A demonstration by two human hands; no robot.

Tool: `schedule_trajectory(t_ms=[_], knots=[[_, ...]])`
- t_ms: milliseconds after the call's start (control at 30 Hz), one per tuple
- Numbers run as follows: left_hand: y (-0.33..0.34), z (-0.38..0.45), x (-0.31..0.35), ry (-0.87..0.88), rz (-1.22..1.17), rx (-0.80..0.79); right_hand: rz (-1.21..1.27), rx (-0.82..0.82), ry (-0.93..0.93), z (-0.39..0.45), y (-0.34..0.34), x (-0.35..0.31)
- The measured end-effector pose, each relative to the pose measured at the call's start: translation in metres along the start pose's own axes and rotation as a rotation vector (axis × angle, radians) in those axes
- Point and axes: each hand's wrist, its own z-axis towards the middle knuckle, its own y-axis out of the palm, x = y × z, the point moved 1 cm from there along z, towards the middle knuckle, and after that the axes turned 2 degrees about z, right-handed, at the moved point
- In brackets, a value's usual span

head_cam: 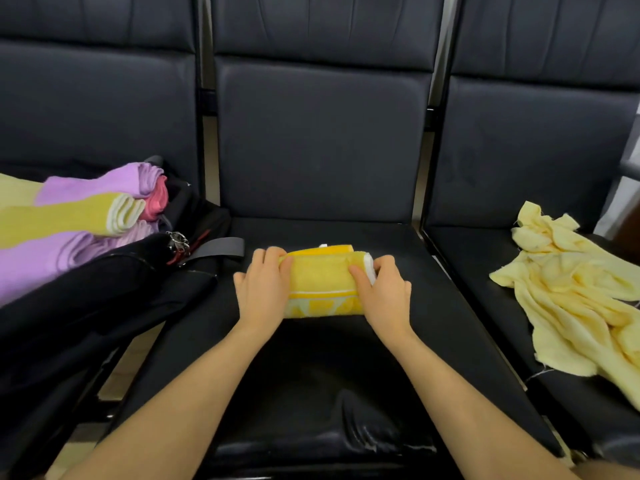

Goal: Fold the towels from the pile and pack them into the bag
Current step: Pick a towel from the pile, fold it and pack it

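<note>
A folded bright yellow towel (pixel 322 278) with a white patterned band lies on the middle black seat (pixel 311 358). My left hand (pixel 261 289) grips its left end and my right hand (pixel 382 289) grips its right end, fingers curled over the top. An open black bag (pixel 104 289) sits on the left seat, holding folded purple, yellow-green and pink towels (pixel 86 216). A crumpled pale yellow towel pile (pixel 575 299) lies on the right seat.
Three black padded seats stand in a row with tall backrests (pixel 318 140). The bag's grey strap (pixel 221 247) and zipper pulls (pixel 178 242) reach toward the middle seat. Metal frame bars separate the seats.
</note>
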Motion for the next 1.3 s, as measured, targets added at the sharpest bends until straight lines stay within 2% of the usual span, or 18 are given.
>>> schedule_trajectory(t_ms=[300, 567, 933, 1033, 1133, 1300], knots=[[-0.104, 0.035, -0.037, 0.078, -0.001, 0.224, 0.171, 0.001, -0.191, -0.016, 0.015, -0.107], [-0.195, 0.077, -0.122, 0.047, 0.173, 0.453, 0.262, -0.057, -0.359, -0.027, 0.083, -0.222], [-0.291, 0.132, -0.293, -0.156, 0.189, 0.407, 0.163, -0.299, -0.493, -0.040, 0.229, -0.360], [-0.302, 0.152, -0.331, -0.156, 0.227, 0.396, 0.142, -0.346, -0.486, -0.040, 0.267, -0.380], [-0.310, 0.174, -0.357, -0.153, 0.234, 0.441, 0.086, -0.338, -0.559, -0.042, 0.297, -0.396], [-0.295, 0.191, -0.393, -0.176, 0.286, 0.404, 0.053, -0.400, -0.549, -0.046, 0.341, -0.390]])
